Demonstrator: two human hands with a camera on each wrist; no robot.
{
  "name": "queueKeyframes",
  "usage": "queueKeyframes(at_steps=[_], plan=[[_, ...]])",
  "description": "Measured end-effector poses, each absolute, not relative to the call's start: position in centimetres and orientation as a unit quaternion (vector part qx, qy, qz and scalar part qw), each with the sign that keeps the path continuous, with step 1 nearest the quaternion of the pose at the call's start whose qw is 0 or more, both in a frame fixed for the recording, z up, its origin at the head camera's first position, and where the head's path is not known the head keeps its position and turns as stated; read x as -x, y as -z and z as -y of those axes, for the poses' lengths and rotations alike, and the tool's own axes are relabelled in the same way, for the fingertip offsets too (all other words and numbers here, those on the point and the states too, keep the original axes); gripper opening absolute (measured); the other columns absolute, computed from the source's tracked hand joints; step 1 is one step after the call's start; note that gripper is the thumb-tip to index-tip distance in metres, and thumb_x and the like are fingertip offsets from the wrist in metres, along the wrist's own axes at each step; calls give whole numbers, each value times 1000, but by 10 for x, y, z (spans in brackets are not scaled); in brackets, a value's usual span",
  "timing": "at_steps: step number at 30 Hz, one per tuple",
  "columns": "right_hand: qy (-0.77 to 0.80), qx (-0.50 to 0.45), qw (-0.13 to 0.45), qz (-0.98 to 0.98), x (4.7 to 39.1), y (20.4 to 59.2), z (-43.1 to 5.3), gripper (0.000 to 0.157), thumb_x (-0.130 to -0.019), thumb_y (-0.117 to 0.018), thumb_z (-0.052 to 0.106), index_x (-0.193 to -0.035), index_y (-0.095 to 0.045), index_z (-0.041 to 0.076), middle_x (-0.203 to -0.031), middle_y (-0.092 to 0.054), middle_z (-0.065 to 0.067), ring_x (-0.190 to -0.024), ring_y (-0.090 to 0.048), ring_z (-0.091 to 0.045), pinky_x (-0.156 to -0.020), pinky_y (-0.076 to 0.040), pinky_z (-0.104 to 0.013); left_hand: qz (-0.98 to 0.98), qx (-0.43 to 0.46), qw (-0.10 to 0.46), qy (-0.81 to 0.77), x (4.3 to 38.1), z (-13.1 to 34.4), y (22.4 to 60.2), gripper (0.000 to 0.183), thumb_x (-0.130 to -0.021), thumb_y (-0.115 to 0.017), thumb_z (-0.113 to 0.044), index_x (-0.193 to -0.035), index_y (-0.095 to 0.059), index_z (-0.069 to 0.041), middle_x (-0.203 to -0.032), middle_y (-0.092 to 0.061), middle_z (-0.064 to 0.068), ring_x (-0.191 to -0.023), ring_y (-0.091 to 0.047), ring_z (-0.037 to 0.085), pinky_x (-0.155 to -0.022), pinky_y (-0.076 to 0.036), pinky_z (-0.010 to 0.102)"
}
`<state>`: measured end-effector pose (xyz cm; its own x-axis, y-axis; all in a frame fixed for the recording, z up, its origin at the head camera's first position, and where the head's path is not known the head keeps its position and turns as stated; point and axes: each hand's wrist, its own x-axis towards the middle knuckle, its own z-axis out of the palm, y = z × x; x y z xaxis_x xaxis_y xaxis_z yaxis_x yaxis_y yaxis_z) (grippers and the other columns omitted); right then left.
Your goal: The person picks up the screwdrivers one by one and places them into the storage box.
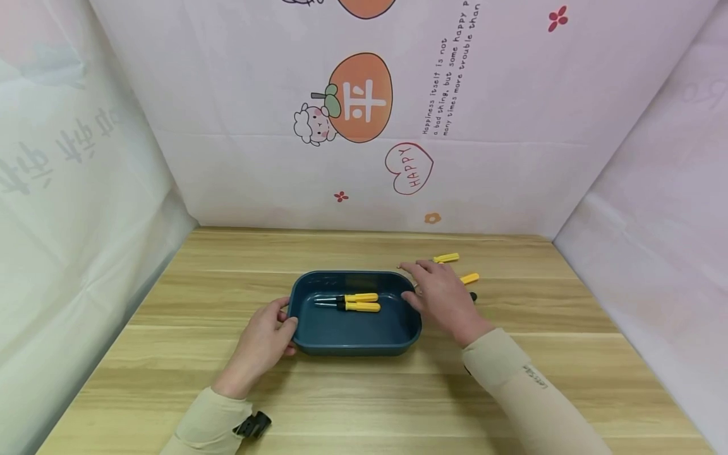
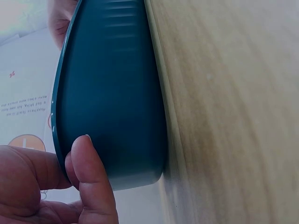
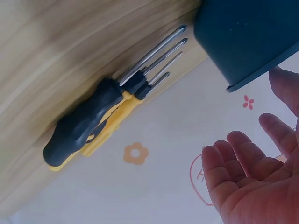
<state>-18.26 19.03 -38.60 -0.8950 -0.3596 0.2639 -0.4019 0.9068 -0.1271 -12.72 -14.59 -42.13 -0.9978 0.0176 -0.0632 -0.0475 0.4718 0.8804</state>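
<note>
A dark blue-green rectangular tray (image 1: 352,347) with rounded corners stands on the table. Two screwdrivers (image 1: 361,307) with yellow handles lie side by side inside it, tips to the left. My left hand (image 1: 263,343) grips the tray's left end, thumb at the rim and fingers against the outside. At the opposite end, my right hand (image 1: 445,300) has its fingers loosely extended, thumb right at the rim. Right of the tray, partly behind that hand, lie several more screwdrivers. The right wrist view shows a thick black-handled screwdriver (image 3: 84,123) beside yellow-handled ones (image 3: 105,137).
The wood-grain table (image 1: 364,404) is enclosed by a printed white cloth (image 1: 256,177) at the back and plain-looking white cloth at both sides. A black strap (image 1: 253,424) shows at my left sleeve.
</note>
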Motion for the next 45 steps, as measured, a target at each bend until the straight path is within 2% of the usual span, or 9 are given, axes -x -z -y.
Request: queueKeyframes(at_steps=[10,16,26,36,45], plan=[[-101,-201,141,964,185,387,-209,58,-94,-79,28,-145,-59,11,-139,-64,-18,-128,-59,-41,-110,-48,-60,-860,8,33,-510,127,145,421,54,-104,-55,-11,-155,-41,3,-113,-56,18,-61,-66,16,-57,-63,31],[-103,-179,129,970,186,386,-218,59,-95,-78,32,-147,-58,13,-142,-62,-21,-131,-57,-45,-109,-49,-63,-859,6,35,-511,127,146,420,56,-105,-55,-11,-156,-38,3,-114,-55,19,-61,-66,16,-58,-63,32],[-101,-155,114,976,186,388,-235,62,-96,-77,29,-151,-54,12,-143,-60,-24,-131,-54,-47,-110,-47,-64,-861,0,34,-508,127,146,420,56,-104,-55,-11,-155,-38,4,-114,-56,19,-61,-66,15,-58,-63,31],[-98,-177,139,969,187,393,-254,58,-93,-79,22,-146,-58,6,-137,-64,-23,-124,-60,-47,-109,-47,-64,-860,1,34,-510,128,146,421,56,-105,-54,-11,-156,-38,3,-114,-57,19,-61,-66,16,-57,-63,31],[-91,-167,119,975,186,398,-267,60,-94,-79,21,-147,-55,7,-138,-63,-25,-125,-60,-47,-109,-46,-64,-862,4,37,-505,127,145,420,56,-105,-54,-11,-156,-38,3,-115,-57,19,-62,-66,15,-57,-63,30]])
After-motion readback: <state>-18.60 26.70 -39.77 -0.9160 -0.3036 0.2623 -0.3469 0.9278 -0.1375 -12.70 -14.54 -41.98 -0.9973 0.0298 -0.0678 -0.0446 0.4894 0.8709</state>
